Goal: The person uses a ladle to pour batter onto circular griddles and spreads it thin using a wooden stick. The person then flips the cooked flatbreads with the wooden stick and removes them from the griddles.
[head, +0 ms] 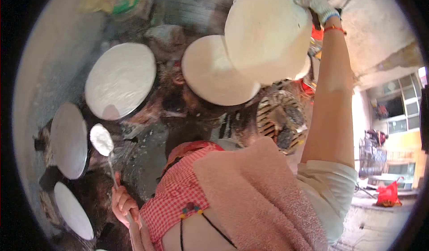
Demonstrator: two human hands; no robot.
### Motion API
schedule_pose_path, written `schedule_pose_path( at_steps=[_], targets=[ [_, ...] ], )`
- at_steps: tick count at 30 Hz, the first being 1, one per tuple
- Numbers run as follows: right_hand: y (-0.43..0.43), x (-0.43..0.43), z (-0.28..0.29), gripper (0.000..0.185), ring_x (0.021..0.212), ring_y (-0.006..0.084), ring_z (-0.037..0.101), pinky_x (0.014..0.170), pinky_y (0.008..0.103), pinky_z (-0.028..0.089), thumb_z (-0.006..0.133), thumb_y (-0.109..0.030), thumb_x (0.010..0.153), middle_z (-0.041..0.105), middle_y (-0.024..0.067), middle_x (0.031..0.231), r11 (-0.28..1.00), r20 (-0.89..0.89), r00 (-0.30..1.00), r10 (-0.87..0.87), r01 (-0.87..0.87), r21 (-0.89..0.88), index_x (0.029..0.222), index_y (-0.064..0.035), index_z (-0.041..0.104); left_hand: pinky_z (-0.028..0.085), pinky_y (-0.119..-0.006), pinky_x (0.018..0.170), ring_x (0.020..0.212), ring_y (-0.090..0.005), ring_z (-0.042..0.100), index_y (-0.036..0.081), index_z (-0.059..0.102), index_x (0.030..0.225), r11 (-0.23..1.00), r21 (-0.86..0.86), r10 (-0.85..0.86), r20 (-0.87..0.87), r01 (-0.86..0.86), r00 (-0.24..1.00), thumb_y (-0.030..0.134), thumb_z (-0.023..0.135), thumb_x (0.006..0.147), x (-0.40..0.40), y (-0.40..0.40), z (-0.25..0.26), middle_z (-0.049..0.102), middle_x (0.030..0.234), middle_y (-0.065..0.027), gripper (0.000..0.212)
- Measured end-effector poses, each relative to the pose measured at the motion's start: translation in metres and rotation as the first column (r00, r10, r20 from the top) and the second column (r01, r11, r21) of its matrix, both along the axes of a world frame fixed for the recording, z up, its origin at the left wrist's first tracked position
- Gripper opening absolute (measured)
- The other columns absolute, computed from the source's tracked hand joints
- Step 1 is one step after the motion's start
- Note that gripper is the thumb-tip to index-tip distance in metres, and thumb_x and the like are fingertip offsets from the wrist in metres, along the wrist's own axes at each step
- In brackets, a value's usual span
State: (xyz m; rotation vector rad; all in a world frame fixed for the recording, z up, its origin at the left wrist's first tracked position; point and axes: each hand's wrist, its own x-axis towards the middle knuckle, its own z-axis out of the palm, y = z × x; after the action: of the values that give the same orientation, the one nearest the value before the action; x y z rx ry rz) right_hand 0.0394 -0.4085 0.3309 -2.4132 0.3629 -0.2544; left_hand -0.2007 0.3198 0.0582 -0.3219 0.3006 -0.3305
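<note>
My left hand (124, 202), bare, grips the handle of a ladle (113, 170) whose bowl carries white batter (101, 139). My right hand (316, 3), in a white knitted glove, is raised at the upper right. Its fingers hold the edge of a large, thin pale pancake (268, 33). This pancake overlaps part of another pale round (214, 70) on a dark griddle. To the left, a wet-looking white round (120, 81) covers another griddle. Nearer the ladle sits a greyish round surface (68, 140), with a whiter one (73, 210) below it.
A round slatted metal grate (281, 120) with dark lumps on it stands below the raised pancake. Sooty brickwork (144, 112) surrounds the griddles. A pink towel (248, 184) hangs over my checked apron (177, 167). At the right, a red bag (388, 194) rests near a building.
</note>
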Motion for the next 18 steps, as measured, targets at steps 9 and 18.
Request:
schedule_pose_path(
  at_steps=[9, 18],
  targets=[
    [-0.096, -0.004, -0.094, 0.032, 0.103, 0.0350, 0.068, 0.091, 0.0441, 0.056, 0.059, -0.008, 0.092, 0.072, 0.0158, 0.113, 0.520, 0.045, 0.995, -0.083, 0.082, -0.850, 0.122, -0.0087, 0.068, 0.038, -0.028, 0.047, 0.055, -0.0117, 0.036, 0.001, 0.009, 0.163, 0.984, 0.097, -0.150, 0.004, 0.149, 0.989, 0.028, 0.027, 0.114, 0.072, -0.112, 0.054, 0.037, 0.084, -0.0032, 0.058],
    [-0.181, -0.131, -0.381, 0.024, 0.107, 0.0365, 0.066, 0.094, 0.0444, 0.053, 0.056, -0.013, 0.091, 0.068, 0.0129, 0.116, 0.731, 0.058, 0.907, -0.417, 0.372, -0.573, 0.107, -0.0116, 0.074, 0.037, -0.026, 0.045, 0.054, -0.0101, 0.035, -0.002, 0.012, 0.161, 0.971, 0.185, -0.147, -0.034, 0.150, 0.989, 0.026, 0.031, 0.114, 0.108, -0.175, 0.106, 0.035, 0.079, -0.0016, 0.058]
  ],
)
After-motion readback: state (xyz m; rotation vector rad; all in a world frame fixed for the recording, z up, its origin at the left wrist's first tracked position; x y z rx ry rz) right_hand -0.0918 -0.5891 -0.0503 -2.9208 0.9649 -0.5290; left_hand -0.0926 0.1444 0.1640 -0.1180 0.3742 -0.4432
